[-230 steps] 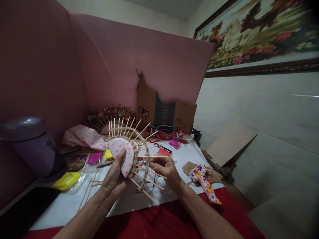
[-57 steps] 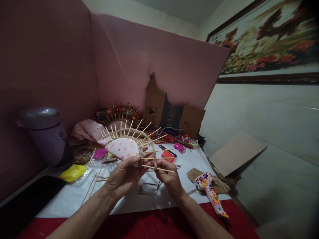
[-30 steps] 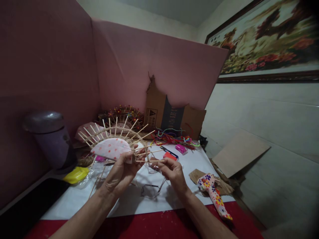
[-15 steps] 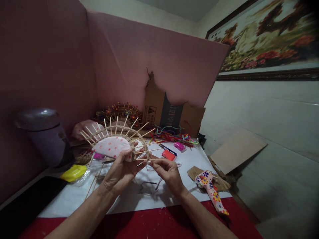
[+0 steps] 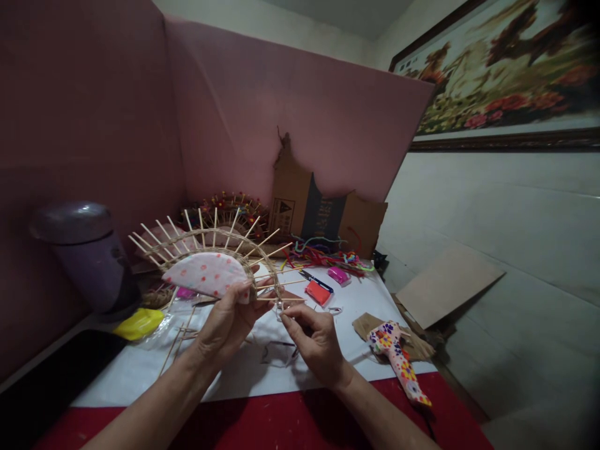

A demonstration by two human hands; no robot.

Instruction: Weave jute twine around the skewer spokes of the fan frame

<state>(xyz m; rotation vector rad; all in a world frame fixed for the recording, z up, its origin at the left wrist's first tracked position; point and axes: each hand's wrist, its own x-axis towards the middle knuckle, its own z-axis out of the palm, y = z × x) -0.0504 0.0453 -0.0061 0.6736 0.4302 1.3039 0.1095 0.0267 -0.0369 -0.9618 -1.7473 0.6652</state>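
Note:
My left hand (image 5: 228, 319) grips the lower right edge of a half-round fan piece (image 5: 206, 274), a pink dotted fabric centre ringed with woven twine and several thin wooden sticks fanning outward. It is held up above the white sheet (image 5: 323, 369). My right hand (image 5: 316, 337) is just to the right, its fingers pinched on a thin strand at the fan's right end, near the lowest sticks. What the strand is made of is too fine to tell.
A flower-patterned glue gun (image 5: 396, 362) lies at the right on cardboard. A red block (image 5: 317, 292), scissors (image 5: 312, 278), a pink block (image 5: 338, 275) and coloured pipe cleaners (image 5: 328, 256) lie behind. A purple jar (image 5: 84, 256), yellow packet (image 5: 138, 323), loose sticks (image 5: 175, 340), a finished fan (image 5: 225, 209) and a cardboard box (image 5: 323, 219) stand left and back.
The fan piece has turned anticlockwise, its left end swinging out and up. My right hand has drawn in close under its right end, pinching the strand.

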